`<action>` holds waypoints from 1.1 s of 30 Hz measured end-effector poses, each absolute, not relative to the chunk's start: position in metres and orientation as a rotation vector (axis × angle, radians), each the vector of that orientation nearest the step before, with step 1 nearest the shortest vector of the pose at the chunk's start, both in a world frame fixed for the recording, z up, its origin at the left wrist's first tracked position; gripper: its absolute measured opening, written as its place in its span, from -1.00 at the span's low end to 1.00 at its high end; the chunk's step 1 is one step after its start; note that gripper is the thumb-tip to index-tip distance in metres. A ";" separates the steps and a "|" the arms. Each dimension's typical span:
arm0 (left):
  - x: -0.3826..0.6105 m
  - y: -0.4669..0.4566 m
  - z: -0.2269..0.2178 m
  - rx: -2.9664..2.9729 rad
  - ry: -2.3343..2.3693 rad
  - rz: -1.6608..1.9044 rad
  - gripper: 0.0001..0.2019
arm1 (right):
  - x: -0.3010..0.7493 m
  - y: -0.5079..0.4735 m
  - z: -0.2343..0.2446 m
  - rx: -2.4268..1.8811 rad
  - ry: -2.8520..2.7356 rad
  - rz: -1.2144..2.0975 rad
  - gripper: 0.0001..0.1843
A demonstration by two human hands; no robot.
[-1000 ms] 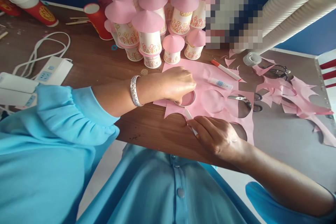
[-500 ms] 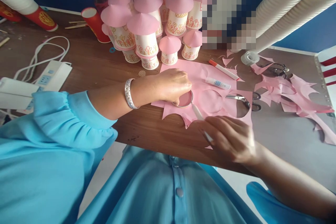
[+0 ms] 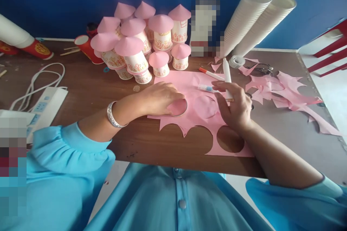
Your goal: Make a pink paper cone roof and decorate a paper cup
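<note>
My left hand [image 3: 159, 97] lies on the pink paper sheet [image 3: 187, 83], near the sheet's left edge. The fingers are bent over the rim of a round, thin-rimmed ring [image 3: 179, 107] and press it flat on the paper; pink shows inside it. A silver bracelet [image 3: 114, 115] sits on that wrist, off the sheet's left side.

My right hand [image 3: 233, 106] hangs over the sheet's right part, well apart from the left. It is closed on a slim white pen [image 3: 227, 74], which stands up out of the fingers and points to the far side. The sheet has round holes cut in its near edge, one just below this hand.

On the sheet's far part lie a small white glue tube [image 3: 205, 87] and a white marker with an orange cap [image 3: 211, 74]. Beyond the sheet's far edge stands a cluster of paper-cup houses with pink cone roofs [image 3: 141, 47]. To the far right of the sheet are a roll of clear tape [image 3: 236, 60] and two long stacks of white paper cups [image 3: 249, 18]. Right of the sheet lie jagged pink paper scraps [image 3: 287, 94]. Well to its left rests a white power strip [image 3: 43, 106] with its cord.
</note>
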State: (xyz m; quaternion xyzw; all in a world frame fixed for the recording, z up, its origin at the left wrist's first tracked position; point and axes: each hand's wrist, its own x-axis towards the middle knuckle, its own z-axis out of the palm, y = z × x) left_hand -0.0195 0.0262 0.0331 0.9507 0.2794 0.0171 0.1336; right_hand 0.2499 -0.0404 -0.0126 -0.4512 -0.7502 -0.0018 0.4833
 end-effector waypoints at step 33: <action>-0.172 -0.021 0.014 2.385 1.692 0.099 -0.25 | 0.277 -0.012 -0.050 -1.363 -1.987 -0.073 -0.62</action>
